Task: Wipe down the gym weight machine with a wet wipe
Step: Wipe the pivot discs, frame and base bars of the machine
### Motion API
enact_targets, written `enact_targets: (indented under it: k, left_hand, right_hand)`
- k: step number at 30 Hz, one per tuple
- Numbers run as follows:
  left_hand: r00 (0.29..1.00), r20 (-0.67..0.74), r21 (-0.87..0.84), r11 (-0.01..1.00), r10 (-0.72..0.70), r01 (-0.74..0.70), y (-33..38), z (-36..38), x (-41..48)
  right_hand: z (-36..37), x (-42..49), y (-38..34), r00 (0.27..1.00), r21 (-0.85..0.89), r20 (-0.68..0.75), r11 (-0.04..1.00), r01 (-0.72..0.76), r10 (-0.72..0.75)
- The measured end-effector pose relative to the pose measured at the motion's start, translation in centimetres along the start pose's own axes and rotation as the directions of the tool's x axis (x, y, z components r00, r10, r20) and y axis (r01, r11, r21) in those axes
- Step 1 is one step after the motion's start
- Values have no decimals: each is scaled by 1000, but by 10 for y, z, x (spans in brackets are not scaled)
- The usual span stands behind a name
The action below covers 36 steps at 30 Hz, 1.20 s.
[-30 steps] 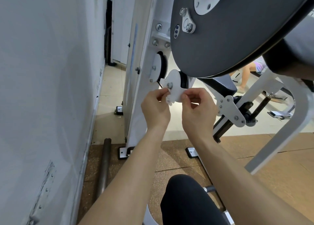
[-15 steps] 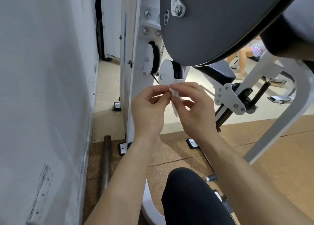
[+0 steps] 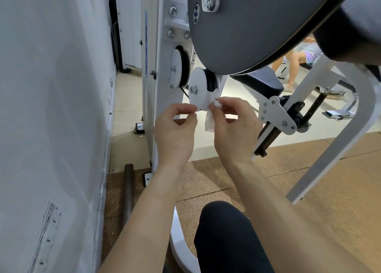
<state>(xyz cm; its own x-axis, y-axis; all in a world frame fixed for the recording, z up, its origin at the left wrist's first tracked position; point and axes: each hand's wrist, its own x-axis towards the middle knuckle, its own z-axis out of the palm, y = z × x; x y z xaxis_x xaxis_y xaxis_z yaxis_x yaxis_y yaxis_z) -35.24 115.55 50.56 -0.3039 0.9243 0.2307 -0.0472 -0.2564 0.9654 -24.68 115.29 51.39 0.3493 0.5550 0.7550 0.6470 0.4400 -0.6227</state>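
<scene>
A person's right hand (image 3: 233,132) pinches a crumpled white wipe (image 3: 210,122) just below a white pulley (image 3: 198,91) on a weight machine (image 3: 257,25) beside a white wall (image 3: 51,108). The left hand (image 3: 175,132), its fingertips pressed together, sits just beside the wipe; whether it grips an edge is unclear.

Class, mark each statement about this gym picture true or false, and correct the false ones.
1. The right hand pinches a white wipe. True.
2. The wipe is spread flat on the big dark disc overhead. False: it hangs crumpled from the right hand's fingers, just below the small white pulley.
3. A dark bar lies on the floor near the wall. True.
4. The machine's frame is painted red. False: it is white.
</scene>
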Motion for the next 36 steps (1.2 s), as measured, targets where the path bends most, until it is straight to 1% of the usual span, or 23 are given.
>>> enact_targets:
  k: [2, 5, 8, 9, 11, 13, 16, 19, 23, 25, 27, 32, 36]
  left_hand:
    - [1000, -1, 6, 1000, -15, 15, -3, 3, 0]
    - [1000, 6, -1, 1000, -14, 14, -4, 6, -1]
    - [1000, 21, -10, 1000, -1, 1, -3, 7, -1]
    - [1000, 21, -12, 1000, 1, 0, -3, 6, -1]
    - [1000, 10, -20, 1000, 7, -7, -2, 5, 0]
    - [999, 7, -30, 999, 39, -39, 0, 4, 1]
    - [993, 51, -65, 992, 111, -108, 5, 3, 2]
    - [987, 55, -97, 985, 148, -142, 7, 7, 3]
    - [985, -15, -141, 975, 171, -171, 12, 11, 12]
    - [980, -17, -117, 973, 201, -201, 11, 11, 15]
    - [977, 2, -77, 975, 211, -211, 4, 11, 13]
    - [987, 91, -110, 986, 132, -121, -10, 9, 6]
    - [986, 167, -245, 969, 20, 22, 1, 4, 16]
  right_hand:
    - [-3, 8, 0, 1000, -15, 9, 1000, 2, -1]
    - [-4, 17, 1, 999, 4, -28, 999, -43, 43]
    - [1, 4, -2, 995, 41, -4, 994, -102, 102]
    - [2, -1, -3, 995, 40, -3, 994, -102, 103]
    - [2, -4, -4, 999, 19, -14, 998, -52, 52]
    - [1, -1, -4, 999, -3, -6, 999, 53, -53]
    - [2, 0, -4, 978, -31, 39, 978, 205, -204]
    - [4, 4, -3, 967, -84, 53, 964, 252, -249]
    - [7, 14, 2, 917, -173, 90, 900, 400, -390]
    - [7, 15, 6, 901, -208, 92, 877, 434, -424]
    - [6, 9, 10, 900, -238, 95, 868, 435, -425]
    - [7, 0, 16, 889, -251, 119, 853, 457, -441]
    - [9, 1, 9, 868, -249, 101, 832, 496, -487]
